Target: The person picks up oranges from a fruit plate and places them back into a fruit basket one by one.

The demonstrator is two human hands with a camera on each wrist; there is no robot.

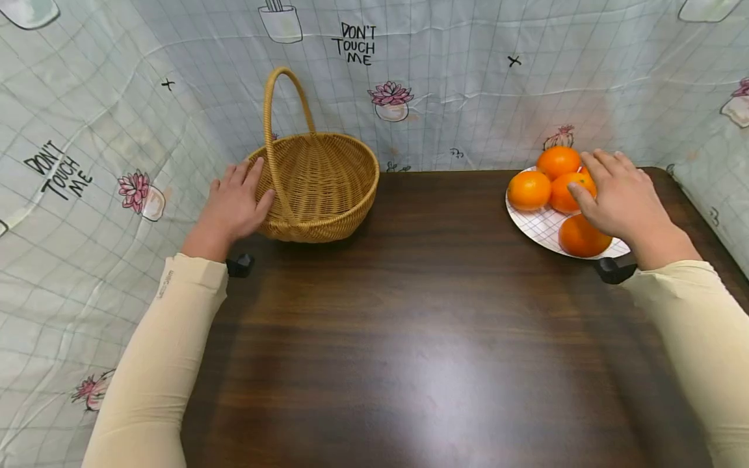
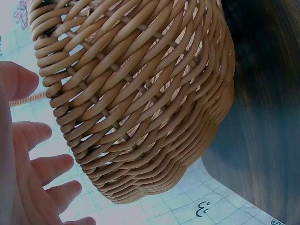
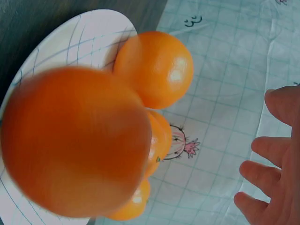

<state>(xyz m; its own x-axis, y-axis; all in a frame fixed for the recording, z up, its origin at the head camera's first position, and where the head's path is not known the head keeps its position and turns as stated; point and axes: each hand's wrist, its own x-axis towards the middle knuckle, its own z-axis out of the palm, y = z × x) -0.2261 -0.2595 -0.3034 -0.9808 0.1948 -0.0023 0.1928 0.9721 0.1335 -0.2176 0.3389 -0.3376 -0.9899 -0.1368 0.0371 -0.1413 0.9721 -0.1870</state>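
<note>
At the back left of the table stands a wicker basket (image 1: 328,188) with a tall arched handle (image 1: 270,123). My left hand (image 1: 234,201) hovers at the basket's left rim, fingers extended and holding nothing. In the left wrist view the fingers (image 2: 54,168) are spread beside the woven wall (image 2: 140,93), apart from it. Several oranges (image 1: 528,190) lie on a white plate with a grid pattern (image 1: 541,227) at the back right. Above the plate's right side is my right hand (image 1: 623,195), which hides part of the fruit. Its fingers (image 3: 269,176) are loosely spread with nothing between them.
The dark wooden table (image 1: 421,312) runs from the basket across to the plate. A white gridded cloth (image 1: 445,91) with plant drawings hangs behind it and along both sides. Each wrist carries a small black camera mount (image 1: 240,265).
</note>
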